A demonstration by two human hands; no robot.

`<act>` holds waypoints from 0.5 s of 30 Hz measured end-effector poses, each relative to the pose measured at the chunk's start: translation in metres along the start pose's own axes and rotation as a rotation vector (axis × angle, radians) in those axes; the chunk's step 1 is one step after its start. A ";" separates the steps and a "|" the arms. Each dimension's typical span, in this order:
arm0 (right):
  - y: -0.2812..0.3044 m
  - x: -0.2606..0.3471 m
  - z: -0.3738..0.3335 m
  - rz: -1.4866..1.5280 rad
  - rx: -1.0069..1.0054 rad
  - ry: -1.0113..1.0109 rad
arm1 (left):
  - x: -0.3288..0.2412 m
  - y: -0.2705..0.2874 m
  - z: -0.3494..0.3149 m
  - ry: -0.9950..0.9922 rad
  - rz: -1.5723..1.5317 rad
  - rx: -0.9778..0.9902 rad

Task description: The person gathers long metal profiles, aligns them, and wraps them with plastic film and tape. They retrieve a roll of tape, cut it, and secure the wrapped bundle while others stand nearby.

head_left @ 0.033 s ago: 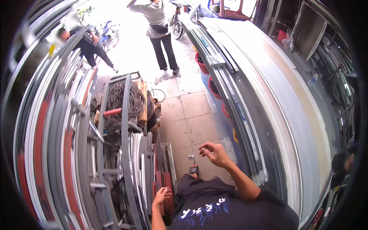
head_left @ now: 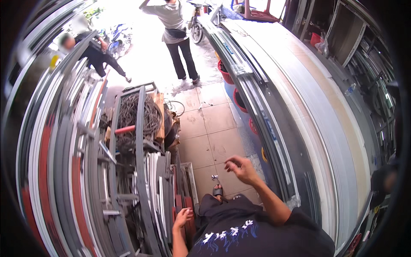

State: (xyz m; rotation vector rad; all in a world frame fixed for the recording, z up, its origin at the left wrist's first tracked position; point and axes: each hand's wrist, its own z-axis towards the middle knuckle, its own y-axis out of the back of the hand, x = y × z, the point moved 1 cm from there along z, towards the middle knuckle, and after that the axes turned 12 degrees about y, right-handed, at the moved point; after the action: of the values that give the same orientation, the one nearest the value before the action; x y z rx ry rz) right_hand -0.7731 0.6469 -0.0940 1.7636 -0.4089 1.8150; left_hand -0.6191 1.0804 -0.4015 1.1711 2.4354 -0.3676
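Observation:
My right hand (head_left: 242, 170) is raised over the tiled floor, beside the long stack of panels and profiles on the right. Its fingers are loosely bent and apart, with nothing visible in them. Lower down, my left hand (head_left: 183, 217) hangs close to the metal rack (head_left: 141, 128), near some dark red bars (head_left: 189, 210) standing upright. Its fingers are also half bent, holding nothing I can see. Beyond both hands, my sandalled foot (head_left: 218, 190) is on the floor, with a small whitish object (head_left: 215, 177) just past it.
A walkway of tiles (head_left: 218, 141) runs ahead between the rack with coiled cable (head_left: 137, 113) and the stacked panels (head_left: 308, 107). Long profiles (head_left: 47, 171) line the left. Red buckets (head_left: 240, 100) sit under the right edge. Two people (head_left: 175, 34) and a motorbike (head_left: 197, 28) are farther off.
The view has shifted slightly. My hands keep nearly the same pose, still holding nothing visible.

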 end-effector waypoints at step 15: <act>0.167 -0.137 0.403 0.145 -1.175 -0.181 | -0.829 -0.140 0.325 -0.572 0.498 0.256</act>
State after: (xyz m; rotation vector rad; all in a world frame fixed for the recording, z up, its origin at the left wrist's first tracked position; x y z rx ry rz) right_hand -0.5504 0.2539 -0.1669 1.0317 -1.3568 1.0441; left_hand -0.1828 0.2994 -0.2898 1.4785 1.5827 -0.7480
